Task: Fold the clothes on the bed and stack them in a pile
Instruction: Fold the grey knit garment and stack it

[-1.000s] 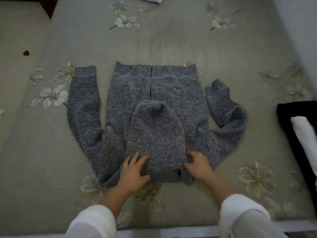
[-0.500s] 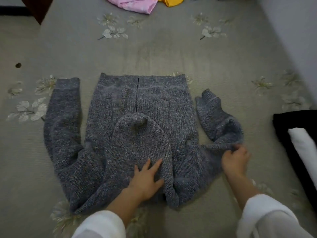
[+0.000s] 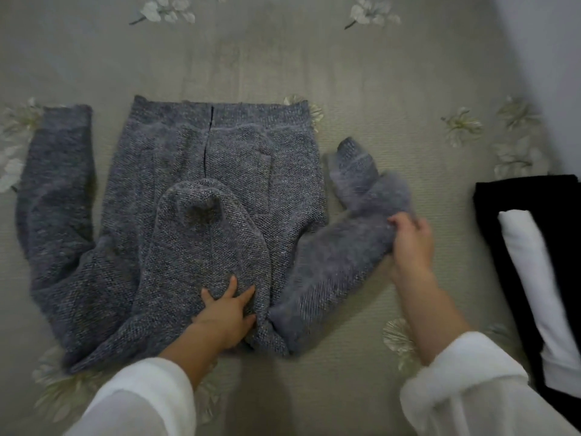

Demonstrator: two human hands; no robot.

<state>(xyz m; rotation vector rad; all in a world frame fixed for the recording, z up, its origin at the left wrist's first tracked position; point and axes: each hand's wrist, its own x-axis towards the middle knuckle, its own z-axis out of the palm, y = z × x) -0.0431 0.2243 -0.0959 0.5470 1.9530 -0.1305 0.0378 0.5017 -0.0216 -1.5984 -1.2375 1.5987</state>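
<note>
A grey knitted hooded sweater (image 3: 239, 171) lies flat on the bed, its hem far from me and its hood (image 3: 204, 240) folded onto its body. My left hand (image 3: 228, 313) presses flat on the base of the hood near the neckline. My right hand (image 3: 408, 240) grips the bent right sleeve (image 3: 342, 256) at its elbow and holds it a little off the bed; the sleeve looks blurred. The left sleeve (image 3: 56, 202) lies stretched out beside the body.
The bed is covered by a grey-green sheet (image 3: 314, 64) with pale flower prints. A folded black and white garment (image 3: 534, 278) lies at the right edge. A white wall (image 3: 547, 73) rises at the far right.
My right hand left the neckline, moved right to the sleeve's bend and took hold of it. My left hand slid onto the base of the hood. The view shifted.
</note>
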